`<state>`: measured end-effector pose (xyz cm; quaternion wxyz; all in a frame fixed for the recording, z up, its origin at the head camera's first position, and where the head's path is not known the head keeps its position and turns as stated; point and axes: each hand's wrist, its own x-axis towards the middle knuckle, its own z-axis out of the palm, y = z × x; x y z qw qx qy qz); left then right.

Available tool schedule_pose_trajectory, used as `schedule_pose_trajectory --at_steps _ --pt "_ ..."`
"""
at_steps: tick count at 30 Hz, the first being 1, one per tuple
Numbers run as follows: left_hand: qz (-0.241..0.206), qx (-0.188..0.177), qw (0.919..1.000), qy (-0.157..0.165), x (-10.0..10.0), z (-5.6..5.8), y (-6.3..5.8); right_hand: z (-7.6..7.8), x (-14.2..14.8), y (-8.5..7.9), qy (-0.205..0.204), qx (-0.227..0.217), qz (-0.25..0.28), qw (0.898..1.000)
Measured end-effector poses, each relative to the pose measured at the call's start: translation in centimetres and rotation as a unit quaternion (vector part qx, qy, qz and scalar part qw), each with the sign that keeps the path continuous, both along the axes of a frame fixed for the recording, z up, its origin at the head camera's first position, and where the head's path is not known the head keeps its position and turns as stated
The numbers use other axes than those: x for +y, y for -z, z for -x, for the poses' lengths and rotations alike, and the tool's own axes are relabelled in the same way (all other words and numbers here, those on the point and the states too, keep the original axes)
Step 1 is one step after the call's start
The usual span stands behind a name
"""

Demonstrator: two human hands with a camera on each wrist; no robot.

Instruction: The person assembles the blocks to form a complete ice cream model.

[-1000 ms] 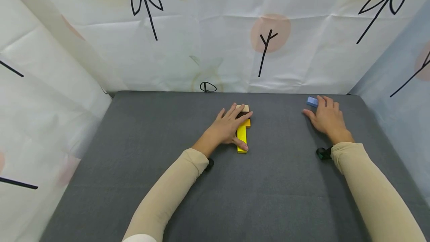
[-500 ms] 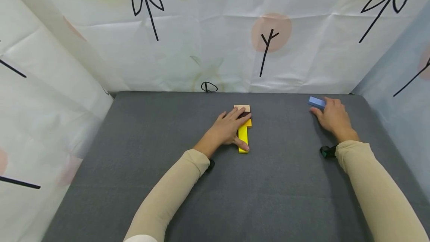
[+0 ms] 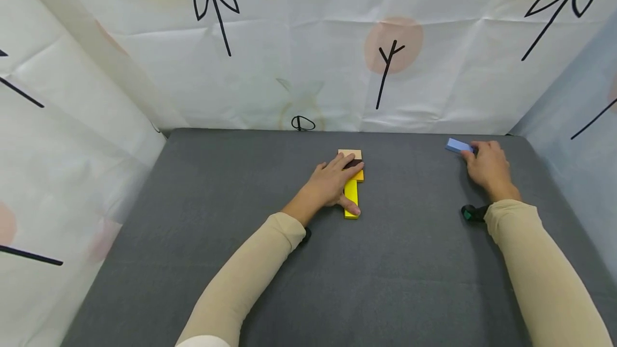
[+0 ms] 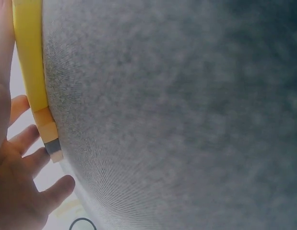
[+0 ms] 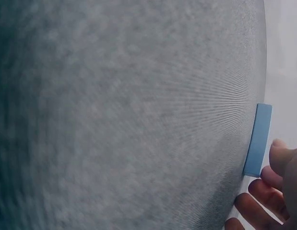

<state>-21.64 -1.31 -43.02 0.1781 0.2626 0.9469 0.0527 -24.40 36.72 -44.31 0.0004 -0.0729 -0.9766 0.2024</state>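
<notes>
My left hand [image 3: 328, 183] rests spread over a T-shaped row of small blocks on the grey table. Its thumb lies across the near end of a long yellow block [image 3: 351, 193], while its fingers reach over an orange block [image 3: 359, 176] and a dark brown block [image 3: 354, 163]. A beige block [image 3: 355, 153] forms the far end; in the left wrist view the yellow block [image 4: 30, 52] runs alongside the thumb. At the far right, my right hand [image 3: 490, 169] has its thumb and fingers close at the right end of a blue block [image 3: 457, 145], seen lying flat [image 5: 258, 139].
The grey table [image 3: 385, 272] ends at a white printed cloth [image 3: 328, 79] behind, with more cloth at both sides. A dark wrist camera [image 3: 473, 213] sits on the right wrist.
My right hand has slid right along the blue block to its end, leaving more of the block showing, and its thumb and fingers have drawn closer together. My left hand stays over the blocks.
</notes>
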Motion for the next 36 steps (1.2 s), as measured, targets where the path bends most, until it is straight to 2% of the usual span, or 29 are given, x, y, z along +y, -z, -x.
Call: schedule_pose_trajectory --at_steps 6,12,24,36 --pt "-0.005 -0.008 1.0000 0.001 0.3 -0.1 -0.3 -0.2 0.3 0.3 0.012 0.026 0.010 1.000" --pt "-0.009 -0.014 0.9999 0.002 0.5 -0.1 -0.3 -0.1 -0.1 0.0 -0.011 0.056 0.007 0.998" --pt "-0.005 -0.013 0.9999 0.002 0.1 0.1 -0.1 0.4 -1.9 -0.8 -0.036 0.015 0.047 0.998" --pt "0.001 -0.016 0.9999 0.003 0.2 0.0 -0.3 1.0 -4.3 -1.1 -0.064 0.010 0.035 0.997"
